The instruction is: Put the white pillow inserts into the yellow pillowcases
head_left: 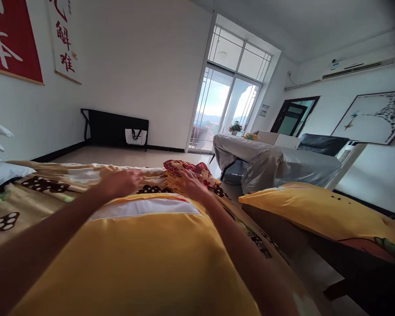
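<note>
A big yellow pillow (pixel 145 259) lies in front of me on a bed with a patterned yellow cover (pixel 52 184). Both my arms reach over it. My left hand (pixel 123 181) rests palm down on the bedcover past the pillow's far edge, fingers stretched out flat. My right hand (pixel 192 183) lies with fingers spread on a bunched red and yellow patterned cloth (pixel 191 169) at the far end of the bed.
A second yellow pillow (pixel 319 210) lies to the right beside the bed. White pillows (pixel 0 171) sit at the left edge. Beyond stand a grey-covered table (pixel 276 164), a dark chair (pixel 322 144), a black folded table (pixel 115 127) against the wall, and glass balcony doors (pixel 224 109).
</note>
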### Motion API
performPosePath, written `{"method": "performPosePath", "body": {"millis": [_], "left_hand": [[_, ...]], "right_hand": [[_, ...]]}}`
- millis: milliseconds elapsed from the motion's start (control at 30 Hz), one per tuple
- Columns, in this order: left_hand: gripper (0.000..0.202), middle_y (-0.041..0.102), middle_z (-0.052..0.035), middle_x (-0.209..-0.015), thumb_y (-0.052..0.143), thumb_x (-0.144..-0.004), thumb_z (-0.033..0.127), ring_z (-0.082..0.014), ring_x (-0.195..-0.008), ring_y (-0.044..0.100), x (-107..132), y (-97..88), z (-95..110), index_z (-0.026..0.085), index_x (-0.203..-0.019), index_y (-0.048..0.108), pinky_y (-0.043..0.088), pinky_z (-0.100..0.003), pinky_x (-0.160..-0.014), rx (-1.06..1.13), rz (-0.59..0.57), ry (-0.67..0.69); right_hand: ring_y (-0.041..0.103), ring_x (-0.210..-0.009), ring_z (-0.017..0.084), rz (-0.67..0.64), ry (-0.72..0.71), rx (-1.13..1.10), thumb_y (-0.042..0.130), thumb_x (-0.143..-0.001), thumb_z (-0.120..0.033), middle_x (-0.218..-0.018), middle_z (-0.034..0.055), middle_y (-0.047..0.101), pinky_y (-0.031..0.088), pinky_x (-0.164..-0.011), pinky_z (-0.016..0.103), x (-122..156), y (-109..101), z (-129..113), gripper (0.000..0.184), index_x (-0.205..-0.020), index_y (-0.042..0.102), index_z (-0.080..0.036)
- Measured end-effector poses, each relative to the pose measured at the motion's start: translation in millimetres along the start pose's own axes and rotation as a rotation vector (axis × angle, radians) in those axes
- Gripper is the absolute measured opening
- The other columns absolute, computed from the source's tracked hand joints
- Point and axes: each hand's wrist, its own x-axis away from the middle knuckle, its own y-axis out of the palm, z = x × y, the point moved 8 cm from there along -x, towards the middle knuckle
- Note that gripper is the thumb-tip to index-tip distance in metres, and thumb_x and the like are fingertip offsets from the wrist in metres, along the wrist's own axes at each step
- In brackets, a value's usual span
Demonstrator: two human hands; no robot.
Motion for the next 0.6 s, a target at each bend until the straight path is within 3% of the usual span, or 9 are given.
{"method": "performPosePath", "body": {"millis": [67, 133, 167, 233, 333, 467, 600], "left_hand": [[0.04, 0.063, -0.0109, -0.125, 0.037, -0.095, 0.038, -0.024, -0.121, 0.055, 2, 66.5, 13, 0.017, -0.115, 0.064, 0.041, -0.044, -0.102, 0.012, -0.081, -0.015], [0.046, 0.054, -0.0135, -0.135, 0.035, -0.093, 0.039, -0.0274, -0.129, 0.047, 21, 127.0, 11, 0.015, -0.123, 0.06, 0.037, -0.049, -0.106, 0.021, -0.126, -0.074], [0.048, 0.052, -0.0123, -0.137, 0.034, -0.093, 0.04, -0.027, -0.13, 0.046, 33, 148.4, 6, 0.016, -0.127, 0.057, 0.035, -0.05, -0.108, 0.038, -0.109, -0.084], [0.052, 0.05, -0.0085, -0.14, 0.031, -0.093, 0.044, -0.025, -0.133, 0.043, 55, 171.9, -8, 0.02, -0.133, 0.052, 0.033, -0.049, -0.11, 0.075, -0.035, -0.101], [0.054, 0.051, -0.0068, -0.14, 0.028, -0.093, 0.049, -0.0237, -0.132, 0.044, 70, 178.4, -22, 0.021, -0.133, 0.053, 0.033, -0.047, -0.111, 0.096, 0.007, -0.091], [0.056, 0.051, -0.0049, -0.14, 0.027, -0.093, 0.053, -0.0234, -0.131, 0.045, 69, 171.3, -19, 0.024, -0.133, 0.052, 0.035, -0.046, -0.11, 0.075, -0.004, -0.075], [0.057, 0.054, -0.0052, -0.137, 0.026, -0.093, 0.054, -0.0238, -0.128, 0.048, 73, 162.7, -13, 0.023, -0.132, 0.053, 0.038, -0.045, -0.108, 0.042, 0.047, -0.048]], "right_hand": [[0.029, -0.139, 0.026, -0.037, 0.026, 0.004, 0.036, -0.094, -0.055, -0.15, 0.0088, 0.036, 0.022, -0.109, 0.052, 17, 60, -22, 0.053, -0.141, 0.04, -0.03], [0.034, -0.137, 0.024, -0.082, 0.048, 0.006, 0.036, -0.096, -0.049, -0.147, 0.0092, 0.042, 0.027, -0.108, 0.048, 40, 118, -36, 0.05, -0.141, 0.041, -0.028], [0.032, -0.139, 0.024, -0.035, 0.047, 0.0, 0.035, -0.096, -0.049, -0.149, 0.009, 0.04, 0.026, -0.109, 0.048, 51, 135, -41, 0.051, -0.141, 0.041, -0.026], [0.027, -0.141, 0.023, 0.053, 0.027, -0.018, 0.032, -0.096, -0.051, -0.151, 0.0083, 0.035, 0.021, -0.111, 0.048, 64, 153, -47, 0.054, -0.143, 0.039, -0.025], [0.027, -0.14, 0.022, 0.083, 0.024, -0.065, 0.029, -0.096, -0.054, -0.151, 0.008, 0.036, 0.018, -0.112, 0.049, 69, 149, -47, 0.055, -0.141, 0.041, -0.025], [0.034, -0.136, 0.024, 0.026, 0.021, -0.107, 0.03, -0.096, -0.053, -0.144, 0.0103, 0.045, 0.021, -0.109, 0.049, 58, 112, -44, 0.052, -0.135, 0.046, -0.023], [0.053, -0.117, 0.022, -0.238, -0.186, -0.102, 0.024, -0.096, -0.058, -0.118, 0.0066, 0.065, 0.032, -0.099, 0.044, 41, 75, -45, 0.051, -0.113, 0.061, -0.027]]}}
